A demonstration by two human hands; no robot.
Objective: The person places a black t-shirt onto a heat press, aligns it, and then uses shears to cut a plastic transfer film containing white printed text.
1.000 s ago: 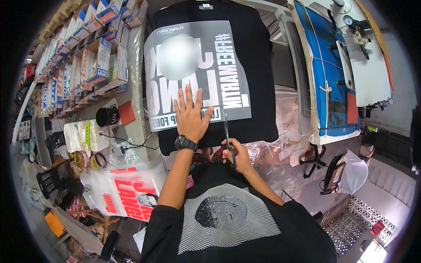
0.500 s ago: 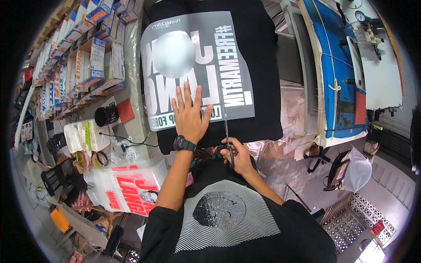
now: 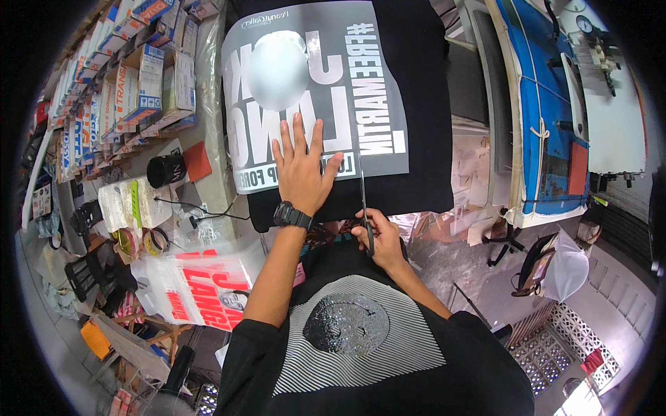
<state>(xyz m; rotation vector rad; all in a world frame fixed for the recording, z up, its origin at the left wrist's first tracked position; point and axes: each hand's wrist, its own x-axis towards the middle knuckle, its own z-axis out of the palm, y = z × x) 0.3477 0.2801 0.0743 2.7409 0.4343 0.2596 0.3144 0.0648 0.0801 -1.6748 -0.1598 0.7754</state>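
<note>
A clear grey film sheet (image 3: 385, 90) printed with mirrored white lettering and a portrait lies on a black garment (image 3: 430, 139). My left hand (image 3: 305, 166) presses flat on its lower middle, fingers spread, a dark watch on the wrist. Near the sheet's lower edge, my right hand (image 3: 381, 239) grips a pair of scissors (image 3: 369, 236) by the handles. Their blades point away from me and reach the film just right of the lower lettering. Whether they are cutting the film there is too fine to tell.
Stacked cardboard boxes (image 3: 139, 83) stand at the left. Below them are a black mug (image 3: 165, 170), a red square (image 3: 198, 161), tape rolls (image 3: 156, 240) and a red-printed sheet (image 3: 201, 288). At right stands a blue-topped machine (image 3: 548, 159), with an office chair base (image 3: 505, 245) beneath it.
The whole view has shifted slightly, so the film and garment sit higher in the picture. My left hand stays flat on the film; my right hand still holds the scissors, slightly nearer me relative to the film.
</note>
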